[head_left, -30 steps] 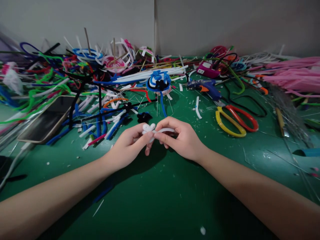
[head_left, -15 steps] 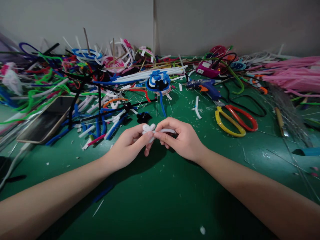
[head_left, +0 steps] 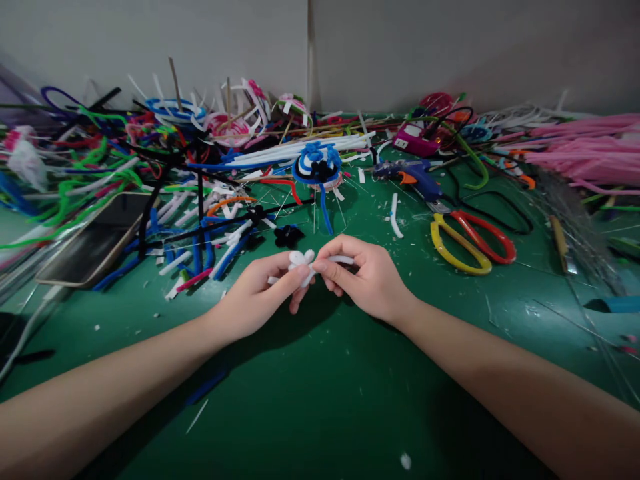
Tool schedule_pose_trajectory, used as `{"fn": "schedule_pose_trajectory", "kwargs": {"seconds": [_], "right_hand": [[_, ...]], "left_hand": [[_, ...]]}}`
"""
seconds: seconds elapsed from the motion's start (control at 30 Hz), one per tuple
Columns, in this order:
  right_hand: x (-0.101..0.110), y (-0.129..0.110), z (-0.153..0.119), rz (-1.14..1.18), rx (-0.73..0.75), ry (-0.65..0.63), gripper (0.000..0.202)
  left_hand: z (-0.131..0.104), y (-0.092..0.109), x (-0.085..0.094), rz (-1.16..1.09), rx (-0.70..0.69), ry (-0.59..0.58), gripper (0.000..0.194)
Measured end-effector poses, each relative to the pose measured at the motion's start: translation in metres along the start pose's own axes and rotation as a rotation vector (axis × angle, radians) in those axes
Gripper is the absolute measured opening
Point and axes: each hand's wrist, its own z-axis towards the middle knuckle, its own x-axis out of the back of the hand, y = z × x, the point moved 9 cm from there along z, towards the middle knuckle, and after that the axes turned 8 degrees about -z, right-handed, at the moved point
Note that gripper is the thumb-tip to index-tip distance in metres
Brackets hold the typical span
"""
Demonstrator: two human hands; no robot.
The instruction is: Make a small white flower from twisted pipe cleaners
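Note:
Over the green table [head_left: 320, 400], my left hand [head_left: 265, 287] pinches a small white looped flower shape [head_left: 302, 259] made of fuzzy stem. Close beside it, my right hand [head_left: 363, 277] is closed on the same white stem, whose loose end [head_left: 344, 259] sticks out to the right past the fingers. Both hands' fingertips nearly meet at the flower's right side. Part of the white piece is hidden behind the fingers. Just beyond the hands lie a black fuzzy flower [head_left: 289, 235] and a blue and white round piece [head_left: 318, 164] with a black flower on it.
A phone [head_left: 97, 240] lies at the left among tangled coloured stems [head_left: 200, 230]. Scissors [head_left: 460, 247] with yellow and red handles and a blue glue gun [head_left: 420, 179] lie right of centre. Pink stems [head_left: 595, 150] are heaped at the far right, before a grey wall.
The white flower has turned slightly and shifted a little to the right in my fingers. A white end now shows at the left, between my left thumb and fingers.

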Motion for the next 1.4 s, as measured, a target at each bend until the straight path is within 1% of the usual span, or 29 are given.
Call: {"fn": "schedule_pose_trajectory", "kwargs": {"seconds": [0.2, 0.37, 0.57, 0.67, 0.87, 1.0, 1.2, 1.4], "right_hand": [[-0.003, 0.001, 0.0, 0.041, -0.01, -0.038, 0.018], [-0.007, 0.0, 0.002, 0.171, -0.007, -0.089, 0.018], [-0.01, -0.002, 0.003, 0.29, -0.005, -0.167, 0.018], [-0.013, -0.002, 0.003, 0.338, -0.009, -0.213, 0.015], [-0.016, -0.002, 0.003, 0.361, -0.023, -0.278, 0.012], [-0.017, 0.001, 0.003, 0.363, -0.047, -0.262, 0.014], [-0.015, 0.005, 0.003, 0.32, -0.082, -0.198, 0.015], [-0.014, 0.005, 0.004, 0.301, -0.088, -0.181, 0.016]], "left_hand": [[0.001, 0.001, -0.001, 0.062, -0.015, -0.041, 0.035], [-0.001, 0.003, -0.006, 0.045, -0.031, -0.102, 0.036], [-0.005, -0.002, -0.013, -0.143, 0.006, -0.196, 0.029], [-0.009, -0.003, -0.018, -0.217, 0.023, -0.253, 0.03], [-0.011, -0.001, -0.024, -0.329, 0.023, -0.327, 0.028], [-0.01, 0.0, -0.025, -0.371, -0.001, -0.347, 0.026], [-0.01, 0.0, -0.024, -0.389, 0.001, -0.333, 0.026], [-0.01, -0.001, -0.022, -0.357, 0.018, -0.319, 0.027]]}}
